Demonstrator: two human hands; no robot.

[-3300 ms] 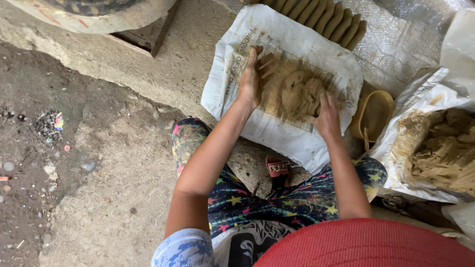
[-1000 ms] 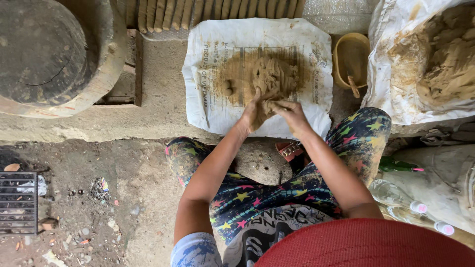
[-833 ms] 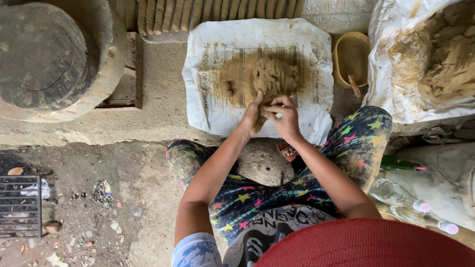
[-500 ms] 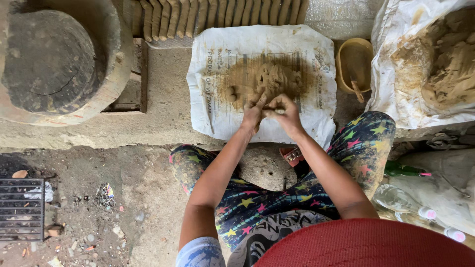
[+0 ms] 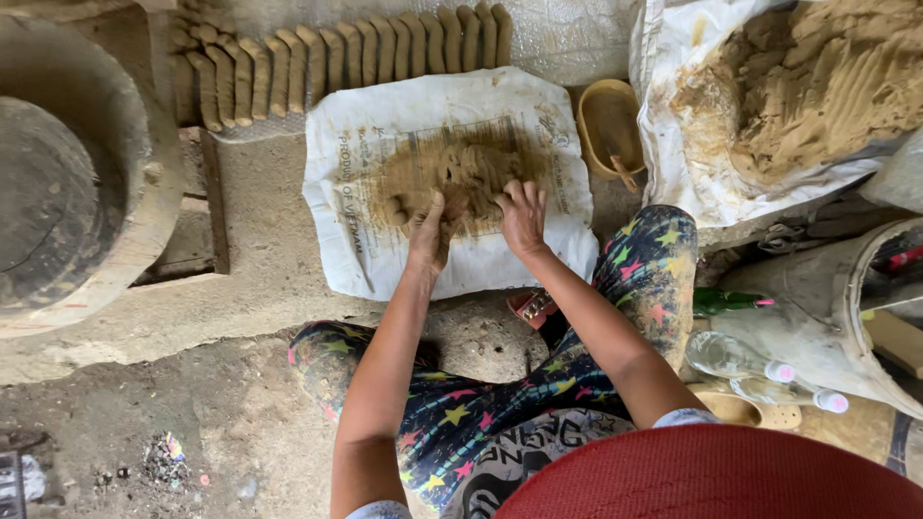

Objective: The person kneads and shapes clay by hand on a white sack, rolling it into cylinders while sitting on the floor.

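Observation:
A lump of brown clay lies on a white woven sack spread over the concrete step in front of me. My left hand presses on the near left part of the clay, fingers together and coated in mud. My right hand rests on the near right part, fingers spread over the lump. Both hands touch the clay; neither lifts it. A small clay ball sits at the lump's left edge.
A row of several shaped clay pieces lines the back. A large clay heap sits on a white sack at right, a yellow bowl beside it. A round stone wheel is left. Bottles and a bucket stand right.
The view has moved closer and shifted. My hands, earlier joined at the clay's near edge, now sit apart on the lump, pressing it.

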